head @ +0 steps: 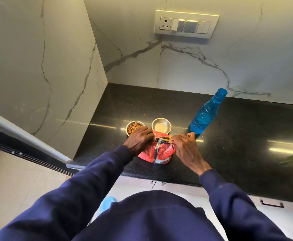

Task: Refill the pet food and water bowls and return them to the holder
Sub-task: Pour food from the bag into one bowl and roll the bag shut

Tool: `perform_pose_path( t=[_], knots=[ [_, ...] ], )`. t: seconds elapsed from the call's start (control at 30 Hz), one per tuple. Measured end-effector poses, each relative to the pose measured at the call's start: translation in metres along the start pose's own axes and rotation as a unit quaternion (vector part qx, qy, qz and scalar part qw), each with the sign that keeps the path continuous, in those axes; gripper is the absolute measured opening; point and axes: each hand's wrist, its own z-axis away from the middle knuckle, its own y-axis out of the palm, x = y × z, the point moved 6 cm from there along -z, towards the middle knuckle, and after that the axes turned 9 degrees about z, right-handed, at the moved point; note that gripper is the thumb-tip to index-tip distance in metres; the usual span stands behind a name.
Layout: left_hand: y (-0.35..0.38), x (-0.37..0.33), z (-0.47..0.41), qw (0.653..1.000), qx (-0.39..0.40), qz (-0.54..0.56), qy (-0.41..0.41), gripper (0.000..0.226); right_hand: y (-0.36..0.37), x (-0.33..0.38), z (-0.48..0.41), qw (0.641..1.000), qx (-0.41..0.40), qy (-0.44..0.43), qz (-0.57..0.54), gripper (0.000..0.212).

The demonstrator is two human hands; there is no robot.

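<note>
I judge the food half done: the small round steel bowl of brown kibble (134, 128) sits filled on the black speckled stone surface (229, 136). Beside it, the second small steel bowl (161, 126) shows only a pale bottom; I cannot tell whether it holds water. My left hand (138, 140) and right hand (185, 147) both pinch the top of the red foil pet-food pouch (157, 152), seemingly closing it. The capless blue plastic bottle (205, 113) stands near, to the right. No holder is in view.
</note>
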Motion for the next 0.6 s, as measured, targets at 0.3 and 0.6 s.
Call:
perform_pose_path(
  t=[0.3,0.6],
  knots=[
    [-0.01,0.008,-0.001,0.996,-0.067,0.052,-0.041,0.023,0.011,-0.004,0.005,0.998,0.043,0.029,0.027,0.031],
    [0.004,0.03,0.001,0.955,-0.023,0.206,-0.212,0.029,0.032,-0.011,-0.002,0.971,0.117,0.121,-0.167,0.051]
  ],
)
